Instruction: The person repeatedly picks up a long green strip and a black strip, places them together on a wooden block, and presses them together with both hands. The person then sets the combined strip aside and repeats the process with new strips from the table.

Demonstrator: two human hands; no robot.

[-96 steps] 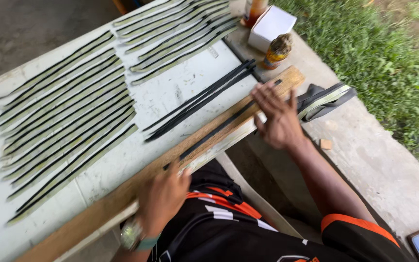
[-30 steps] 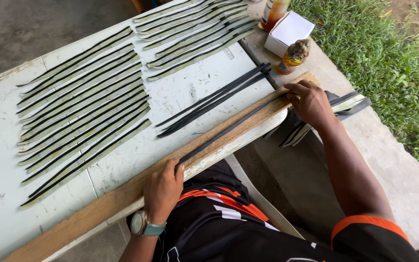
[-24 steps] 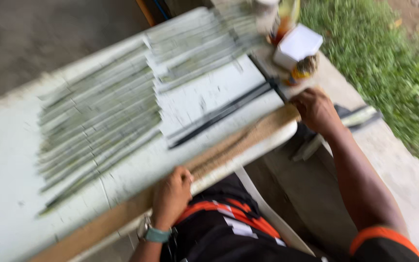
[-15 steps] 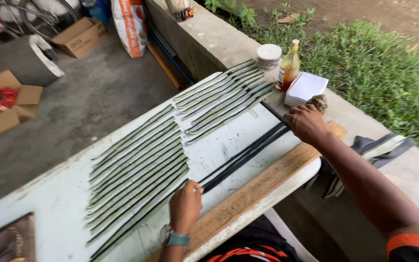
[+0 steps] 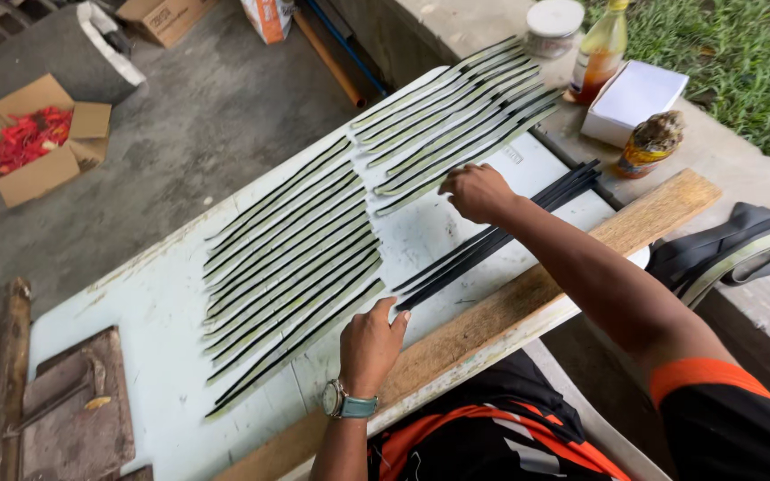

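Two strip rows (image 5: pixel 296 258), two hands (image 5: pixel 372 343)

head camera, looking steeply down, close over white table (image 5: pixel 162 312)

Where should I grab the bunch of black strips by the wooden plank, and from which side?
Probably at the near end of the black strips, by the left hand, coming from above. They lie flat and close together on the white table, so fingers would pinch the tips from the top; the wooden plank blocks a low approach.
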